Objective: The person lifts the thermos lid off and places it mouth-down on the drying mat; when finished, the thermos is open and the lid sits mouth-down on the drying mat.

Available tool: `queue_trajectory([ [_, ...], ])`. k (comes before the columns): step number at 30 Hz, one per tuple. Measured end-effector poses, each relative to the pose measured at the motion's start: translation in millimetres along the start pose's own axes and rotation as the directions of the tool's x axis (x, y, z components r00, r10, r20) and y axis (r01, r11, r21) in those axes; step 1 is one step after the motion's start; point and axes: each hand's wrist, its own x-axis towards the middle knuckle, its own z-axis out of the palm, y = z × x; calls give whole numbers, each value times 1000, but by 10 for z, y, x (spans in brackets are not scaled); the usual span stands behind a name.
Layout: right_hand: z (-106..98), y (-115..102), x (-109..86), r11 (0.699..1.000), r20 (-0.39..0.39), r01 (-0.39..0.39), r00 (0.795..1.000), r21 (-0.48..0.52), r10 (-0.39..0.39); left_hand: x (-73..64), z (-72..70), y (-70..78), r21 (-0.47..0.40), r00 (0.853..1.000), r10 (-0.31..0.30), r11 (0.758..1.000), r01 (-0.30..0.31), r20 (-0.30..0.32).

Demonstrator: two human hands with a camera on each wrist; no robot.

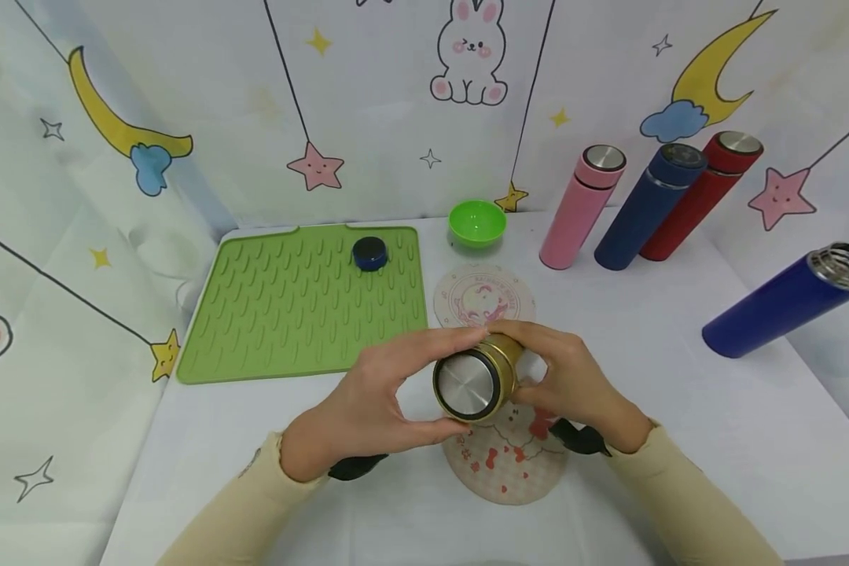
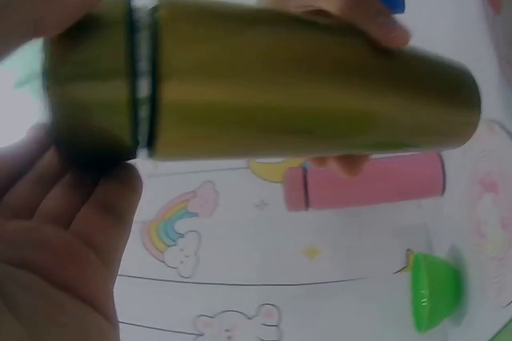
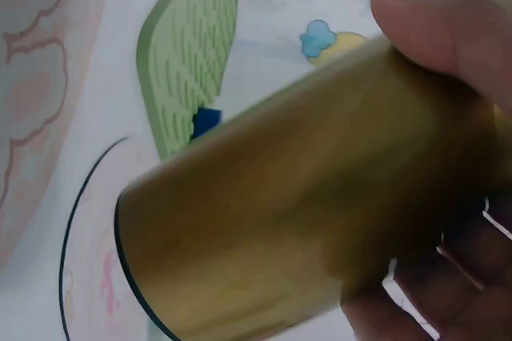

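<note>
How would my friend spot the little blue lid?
Find the big green mat on the white table. Near its far right corner sits a small, round, dark blue lid. Unlike the bright green bowl, it sits on the mat itself.

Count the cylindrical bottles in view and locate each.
5: gold metallic bottle held by left hand and right hand; pink bottle, navy bottle and red bottle standing back right; lidless blue bottle at far right.

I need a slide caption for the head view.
Left hand and right hand hold a gold flask above a white table; a blue cap rests on a green mat.
</note>
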Motion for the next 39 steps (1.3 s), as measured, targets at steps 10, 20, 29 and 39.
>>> queue_trajectory([
  [10, -62, 21, 3, 997, 70, 71, 995, 20, -72, 91, -88, 145, 59, 978, 127, 989, -138, 165],
  [20, 14, -22, -40, 990, -204, 25, 978, -139, -53, 25, 102, 70, 81, 987, 66, 995, -55, -145],
  [29, 31, -5, -41, 982, -273, 53, 957, -182, -102, 5, 146, 54, 91, 981, 34, 996, -16, -193],
  [39, -38, 69, -34, 986, -2, 134, 991, 100, -135, 113, -67, 152, 71, 969, 148, 984, -165, 196],
])
